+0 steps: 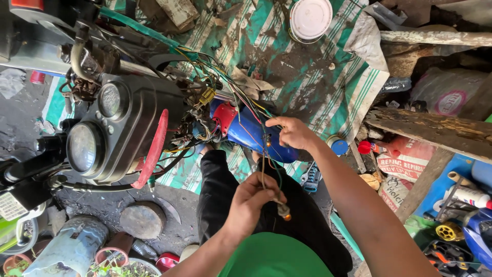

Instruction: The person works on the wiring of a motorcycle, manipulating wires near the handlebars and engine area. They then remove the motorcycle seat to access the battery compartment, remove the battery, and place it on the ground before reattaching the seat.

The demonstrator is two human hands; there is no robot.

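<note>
Fingers of the left hand (249,202) pinch the near end of a thin bundle of coloured wires (265,164) ending in a small orange-tipped plug (284,211), while the right hand (293,132) nips the same strands higher up, apparently keeping them taut for sorting. Both grips are closed on the bundle, which runs from the tangled loom beside the black motorcycle instrument cluster (110,131) and blue fuel tank (259,134), above the lap.

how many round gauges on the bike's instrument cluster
2: a larger gauge at the cluster's lower left, a smaller gauge above it toward the handlebar. Others may be hidden behind the housing.
</note>
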